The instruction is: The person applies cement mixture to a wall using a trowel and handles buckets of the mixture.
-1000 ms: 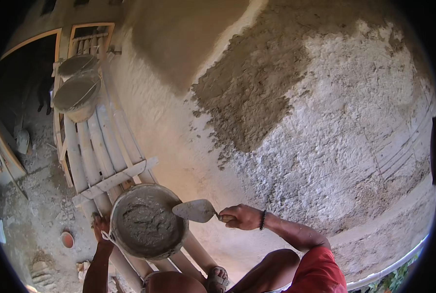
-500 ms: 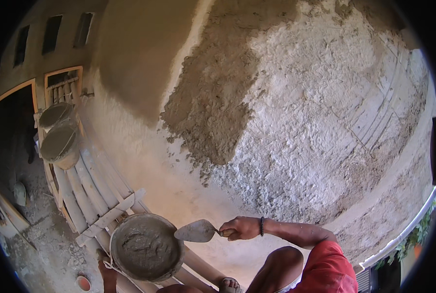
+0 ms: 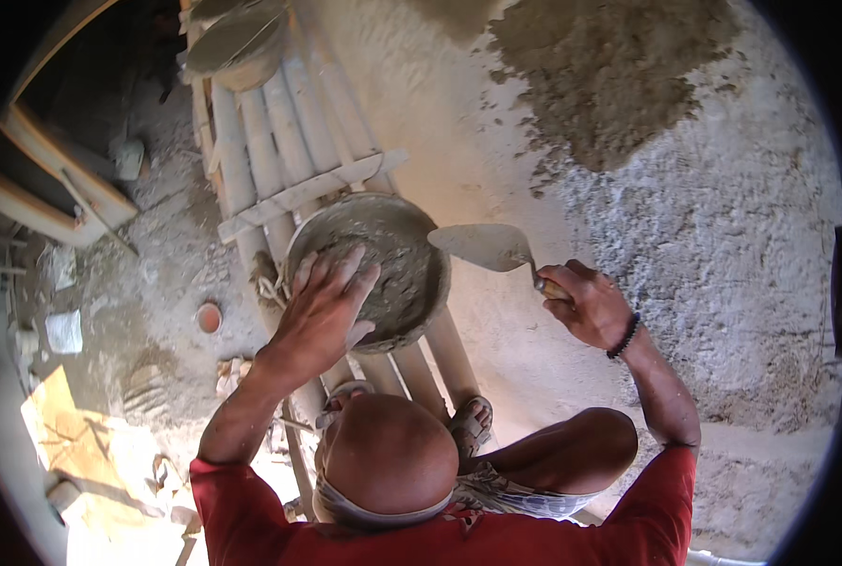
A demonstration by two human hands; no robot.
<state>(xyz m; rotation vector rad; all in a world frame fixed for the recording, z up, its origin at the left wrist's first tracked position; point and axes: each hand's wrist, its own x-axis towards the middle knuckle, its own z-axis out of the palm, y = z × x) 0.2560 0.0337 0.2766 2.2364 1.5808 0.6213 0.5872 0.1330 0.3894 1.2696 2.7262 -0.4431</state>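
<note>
My right hand is closed round the wooden handle of a pointed trowel. The trowel's blade reaches left to the rim of a round bucket; whether it touches the rim I cannot tell. Wet grey mortar lies inside the bucket. Over the bucket's left side is my left hand, palm down, fingers spread and partly covering the mortar. It grips nothing that I can see.
The bucket stands on a scaffold of poles with a crosspiece. Another mortar bucket sits farther along. To the right, a rough wall carries a patch of wet mortar. Lower left, a small reddish pot rests on the ground.
The view has tilted down, so the bucket appears higher. My left hand has come up from the bucket's lower left side to over the mortar. The trowel stays in my right hand.
</note>
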